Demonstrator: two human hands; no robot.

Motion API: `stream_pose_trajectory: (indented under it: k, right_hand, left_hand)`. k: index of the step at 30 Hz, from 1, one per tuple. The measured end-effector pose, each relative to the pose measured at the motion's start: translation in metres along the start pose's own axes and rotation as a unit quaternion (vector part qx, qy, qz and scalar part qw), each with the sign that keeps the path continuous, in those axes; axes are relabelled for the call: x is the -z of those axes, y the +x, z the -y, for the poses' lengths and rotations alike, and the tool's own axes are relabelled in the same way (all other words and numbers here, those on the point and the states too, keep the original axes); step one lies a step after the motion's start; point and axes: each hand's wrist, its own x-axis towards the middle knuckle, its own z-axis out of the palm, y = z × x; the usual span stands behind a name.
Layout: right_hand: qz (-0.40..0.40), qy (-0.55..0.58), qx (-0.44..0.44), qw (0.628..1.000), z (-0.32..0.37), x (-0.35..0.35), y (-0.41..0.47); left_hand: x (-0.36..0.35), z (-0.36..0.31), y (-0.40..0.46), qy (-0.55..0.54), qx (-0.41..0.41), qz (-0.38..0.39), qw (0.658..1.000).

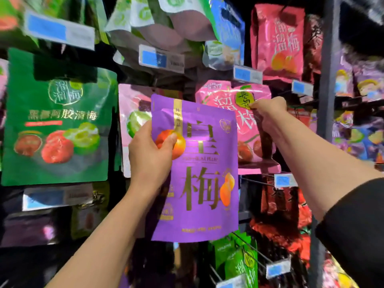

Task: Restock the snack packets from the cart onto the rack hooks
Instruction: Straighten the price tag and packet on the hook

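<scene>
Two hands up at the rack, both busy. Biggest item nearby: one green packet point(56, 121) hanging on the left, flat face out. Next, one purple packet point(199, 173) front and centre, held up in front of the rack, top edge with its hang hole level with the pink row; whether it's on a hook I can't tell. Left hand point(149, 156) grips its left edge, thumb curled over the front onto the printed fruit, other fingers hidden behind. One bright pink packet point(232, 113) hangs just behind and right of the purple one, partly covered by it. Right hand point(268, 113) has fingers curled tight, pinching that pink packet near its green sticker at the top right. One pale pink packet point(133, 121) sits behind the purple one's left side. One more pink packet point(278, 40) hangs top right. Green packets point(239, 260) at the bottom, count unclear with blur. Blue-white price tags point(162, 59) clip on hook ends; at least eight visible.
</scene>
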Motion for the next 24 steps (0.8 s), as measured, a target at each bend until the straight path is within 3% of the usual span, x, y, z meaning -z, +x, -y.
stream_pose_trajectory:
  k: [8, 18, 24]
  right_hand:
    - [0.010, 0.032, -0.054, 0.998, -0.014, 0.007, 0.023]
    - [0.041, 0.060, -0.042, 0.996, -0.022, -0.002, 0.044]
    - [0.017, 0.029, -0.025, 0.999, -0.041, -0.011, 0.060]
  left_hand:
    - [-0.018, 0.002, 0.013, -0.008, 0.032, 0.017, 0.999]
    - [-0.038, 0.012, 0.008, -0.019, 0.061, 0.017, 0.998]
    - [-0.044, 0.016, 0.007, -0.010, 0.059, 0.033, 0.998]
